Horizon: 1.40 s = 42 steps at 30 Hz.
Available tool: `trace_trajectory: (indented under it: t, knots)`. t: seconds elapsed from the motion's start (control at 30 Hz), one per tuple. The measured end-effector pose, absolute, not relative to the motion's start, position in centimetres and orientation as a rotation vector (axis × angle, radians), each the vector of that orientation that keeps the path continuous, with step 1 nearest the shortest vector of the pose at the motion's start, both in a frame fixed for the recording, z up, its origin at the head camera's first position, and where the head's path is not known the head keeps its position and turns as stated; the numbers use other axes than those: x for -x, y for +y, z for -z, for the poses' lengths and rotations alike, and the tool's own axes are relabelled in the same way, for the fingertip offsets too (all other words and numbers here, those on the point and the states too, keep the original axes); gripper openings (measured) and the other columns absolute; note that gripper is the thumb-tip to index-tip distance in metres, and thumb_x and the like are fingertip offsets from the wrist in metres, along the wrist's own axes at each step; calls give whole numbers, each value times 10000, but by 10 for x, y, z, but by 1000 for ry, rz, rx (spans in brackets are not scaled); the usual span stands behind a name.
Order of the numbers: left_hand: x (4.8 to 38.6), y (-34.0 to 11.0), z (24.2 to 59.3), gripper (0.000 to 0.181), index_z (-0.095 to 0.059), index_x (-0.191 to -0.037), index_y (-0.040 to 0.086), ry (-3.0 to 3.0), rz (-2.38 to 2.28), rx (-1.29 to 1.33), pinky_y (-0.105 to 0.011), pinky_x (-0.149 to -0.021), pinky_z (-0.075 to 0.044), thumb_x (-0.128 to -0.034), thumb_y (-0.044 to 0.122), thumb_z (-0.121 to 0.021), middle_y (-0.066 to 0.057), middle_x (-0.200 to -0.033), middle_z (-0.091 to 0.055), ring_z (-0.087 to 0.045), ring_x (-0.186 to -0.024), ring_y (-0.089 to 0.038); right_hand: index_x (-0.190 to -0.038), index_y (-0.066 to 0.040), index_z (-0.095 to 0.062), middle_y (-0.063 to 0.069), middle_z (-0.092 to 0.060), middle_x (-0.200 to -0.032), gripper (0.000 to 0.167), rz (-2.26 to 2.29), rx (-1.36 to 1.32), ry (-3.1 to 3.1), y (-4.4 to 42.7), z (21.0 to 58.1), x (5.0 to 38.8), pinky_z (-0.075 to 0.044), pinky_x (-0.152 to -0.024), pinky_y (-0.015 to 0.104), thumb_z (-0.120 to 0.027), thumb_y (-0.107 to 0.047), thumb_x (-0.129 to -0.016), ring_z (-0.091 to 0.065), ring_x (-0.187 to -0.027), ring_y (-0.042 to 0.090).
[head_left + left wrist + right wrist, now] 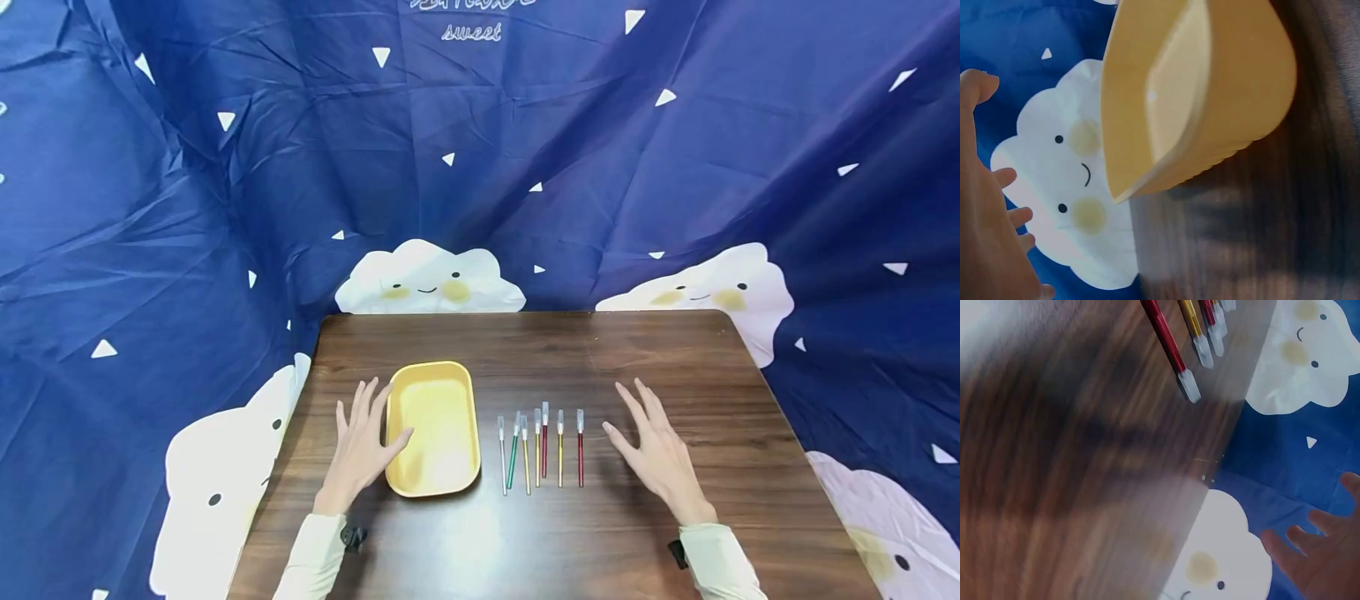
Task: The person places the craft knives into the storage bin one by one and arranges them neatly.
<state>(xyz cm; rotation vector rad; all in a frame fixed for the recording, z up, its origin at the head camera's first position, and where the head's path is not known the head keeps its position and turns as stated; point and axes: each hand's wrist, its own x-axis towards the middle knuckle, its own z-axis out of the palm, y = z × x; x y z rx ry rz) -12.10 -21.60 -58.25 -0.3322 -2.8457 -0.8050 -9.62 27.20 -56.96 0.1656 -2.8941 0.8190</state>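
A yellow tray (433, 429) stands left of the table's middle, with nothing in it. Over its left edge hovers my left hand (360, 450), fingers spread and holding nothing; whether it touches the rim I cannot tell. To the tray's right lie several slim capped pens, among them a green one (513, 458) and a dark red one (581, 454) at the right end. My right hand (660, 458) is spread to the right of that row, apart from it. The right wrist view shows the red pen (1165, 334) with its clear cap.
The brown wooden table (600, 533) ends at the back against a blue cloth (480, 200) with white clouds and triangles. The same cloth hangs at the left and right sides. A dark strap piece (353, 537) sits at the left wrist.
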Motion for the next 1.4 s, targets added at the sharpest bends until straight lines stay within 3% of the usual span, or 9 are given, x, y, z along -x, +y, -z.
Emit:
trace_trajectory:
  t: [0.07, 0.3, 0.57, 1.17, 1.4]
  knots:
    - [118, -217, 586, 871, -381, -1634, 119, -2851, 803, 330, -793, -1180, -19, -941, 480, -765, -214, -1703, -264, -137, -1601, -433, -1686, -270, -297, 192, -223, -1730, 732, -852, -139, -2899, 269, 574, 95, -549, -738, 689, -599, -495, -1058, -394, -1438, 574]
    - [111, -216, 596, 898, -389, -1617, 77, -2862, 799, 341, -794, -1181, -36, -930, 523, -758, -207, -1701, -269, -158, -1598, -429, -1660, -214, -352, 209, -306, -1688, 699, -929, -69, -2887, 259, 591, 89, -477, -902, 777, -584, -500, -1066, -364, -1472, 533]
    - [102, -212, 606, 928, -393, -1610, 59, -2855, 808, 349, -807, -1168, -69, -907, 527, -777, -209, -1699, -271, -179, -1582, -464, -1633, -170, -389, 227, -383, -1627, 679, -1001, -7, -2869, 251, 614, 88, -444, -970, 763, -582, -498, -1071, -423, -1428, 529]
    - [78, -211, 630, 1035, -336, -1640, 77, -2900, 876, 272, -822, -1151, -97, -873, 603, -789, -180, -1732, -211, -154, -1586, -460, -1599, -184, -446, 245, -549, -1452, 683, -1046, 150, -2874, 233, 646, 89, -530, -882, 678, -700, -437, -1017, -632, -1176, 536]
    - [77, -210, 632, 1079, -329, -1640, 67, -2907, 868, 294, -831, -1145, -98, -850, 637, -794, -191, -1733, -208, -168, -1577, -486, -1520, -105, -548, 218, -624, -1272, 619, -1037, 170, -2799, 226, 656, 92, -546, -758, 592, -777, -298, -978, -682, -929, 349]
